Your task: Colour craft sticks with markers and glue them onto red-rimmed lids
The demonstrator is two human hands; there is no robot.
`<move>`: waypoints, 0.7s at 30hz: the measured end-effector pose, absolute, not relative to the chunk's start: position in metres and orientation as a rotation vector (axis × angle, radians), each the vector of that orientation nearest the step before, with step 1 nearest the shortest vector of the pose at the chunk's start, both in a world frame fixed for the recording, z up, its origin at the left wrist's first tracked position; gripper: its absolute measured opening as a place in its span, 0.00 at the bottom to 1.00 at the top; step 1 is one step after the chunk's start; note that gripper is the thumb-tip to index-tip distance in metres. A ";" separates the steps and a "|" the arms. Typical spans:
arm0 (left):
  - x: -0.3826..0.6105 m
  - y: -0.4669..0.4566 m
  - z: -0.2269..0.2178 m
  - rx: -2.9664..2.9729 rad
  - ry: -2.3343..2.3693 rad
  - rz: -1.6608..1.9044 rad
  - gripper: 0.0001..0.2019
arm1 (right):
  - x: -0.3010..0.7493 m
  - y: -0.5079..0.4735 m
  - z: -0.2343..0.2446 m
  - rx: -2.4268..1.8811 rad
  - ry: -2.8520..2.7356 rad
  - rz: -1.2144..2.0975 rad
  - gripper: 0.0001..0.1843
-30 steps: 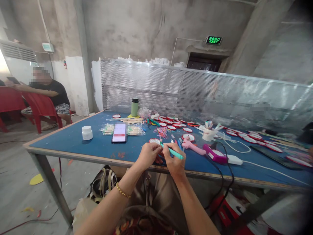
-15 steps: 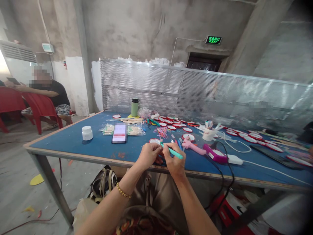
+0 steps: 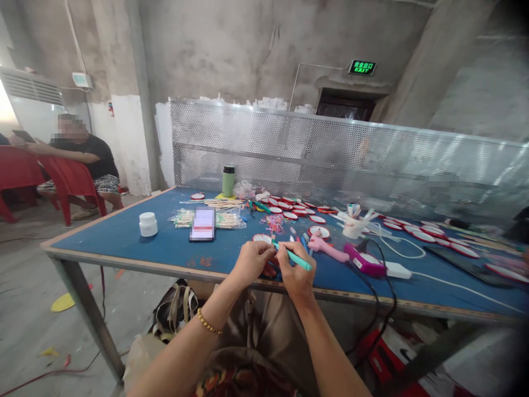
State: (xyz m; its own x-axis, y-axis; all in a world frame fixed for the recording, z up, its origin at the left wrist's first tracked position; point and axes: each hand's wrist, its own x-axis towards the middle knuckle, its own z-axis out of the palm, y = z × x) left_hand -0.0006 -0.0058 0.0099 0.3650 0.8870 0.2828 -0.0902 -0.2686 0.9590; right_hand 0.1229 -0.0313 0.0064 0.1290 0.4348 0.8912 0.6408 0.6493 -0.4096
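In my right hand is a teal marker pen, gripped like a writing tool, its tip end pointing left toward my other hand. My left hand is closed in a pinch close beside that tip. A small narrow piece with pink and green bands sticks up between the hands; its lower part is hidden by my fingers, and I cannot tell what it is. Just behind my left fingers lies a white disc with a red rim. A tangle of pink and multicoloured strands rests farther back.
To the right are a pink glue gun, a purple power block with cables, and a cup of pens. A phone, white jar and green bottle stand left. Red-rimmed discs lie behind. A person sits far left.
The marker pen's rear end has shifted slightly right and down with my right hand. My left hand keeps its pinch in nearly the same place.
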 end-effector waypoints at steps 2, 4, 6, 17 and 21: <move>-0.001 -0.006 0.010 1.545 0.742 1.132 0.12 | 0.123 -0.030 0.006 -0.937 -1.513 -0.192 0.09; 0.000 -0.006 0.010 1.548 0.743 1.137 0.13 | 0.123 -0.029 0.006 -0.935 -1.519 -0.192 0.09; 0.000 -0.006 0.011 1.550 0.746 1.140 0.13 | 0.123 -0.029 0.006 -0.934 -1.522 -0.188 0.09; 0.000 -0.006 0.009 1.562 0.742 1.141 0.13 | 0.123 -0.030 0.006 -0.932 -1.521 -0.197 0.09; 0.000 -0.004 0.009 1.562 0.742 1.144 0.13 | 0.123 -0.029 0.006 -0.934 -1.526 -0.206 0.09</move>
State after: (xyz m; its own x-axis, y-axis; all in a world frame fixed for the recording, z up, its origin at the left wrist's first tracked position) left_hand 0.0003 -0.0041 0.0089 0.3591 0.8829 0.3025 -0.0841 -0.2922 0.9526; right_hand 0.1230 -0.0287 0.0058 0.1027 0.4282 0.8978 0.6512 0.6534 -0.3861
